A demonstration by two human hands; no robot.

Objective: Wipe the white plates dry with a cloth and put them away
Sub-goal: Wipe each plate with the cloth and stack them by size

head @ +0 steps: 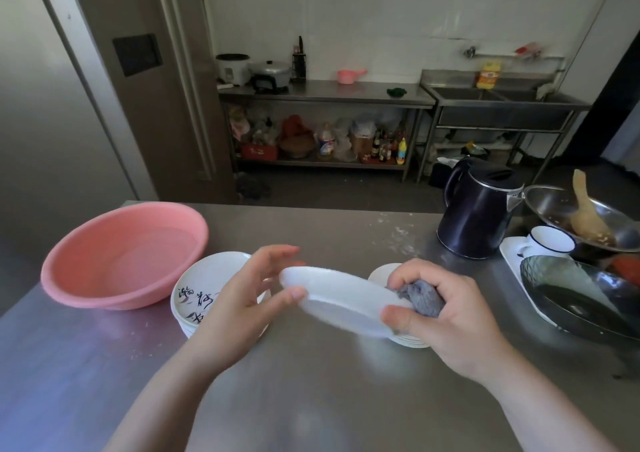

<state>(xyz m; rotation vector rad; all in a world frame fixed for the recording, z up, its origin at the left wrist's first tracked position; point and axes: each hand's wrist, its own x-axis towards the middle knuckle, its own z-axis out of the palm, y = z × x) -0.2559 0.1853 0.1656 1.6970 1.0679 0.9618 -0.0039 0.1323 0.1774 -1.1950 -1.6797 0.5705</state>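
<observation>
The left hand [242, 299] pinches the left rim of a white plate [341, 299], thumb on the near face and fingers spread behind it, holding it tilted above the steel counter [311, 382]. The right hand [446, 316] grasps a bunched grey cloth [420, 295] and presses it against the plate's right rim, thumb on the near side. So the plate is in the air between both hands, at the middle of the counter, being wiped.

Directly below its right edge sits a short stack [410, 340] of white plates, mostly hidden. To the left, under the left wrist, is a stack of dishes [199, 295] with black lettering, and further left a pink basin [124, 255].

The risks look plain enough. The left grip is only a fingertip pinch on a rim that may be wet; a firm push from the cloth could lever the plate out of it, and it would fall onto the stack below and chip both. Wiping only the rim would leave the centre or underside damp. A swing to the right could catch the kettle [478, 209] or the crowded tray [512, 247] at the far right.
</observation>
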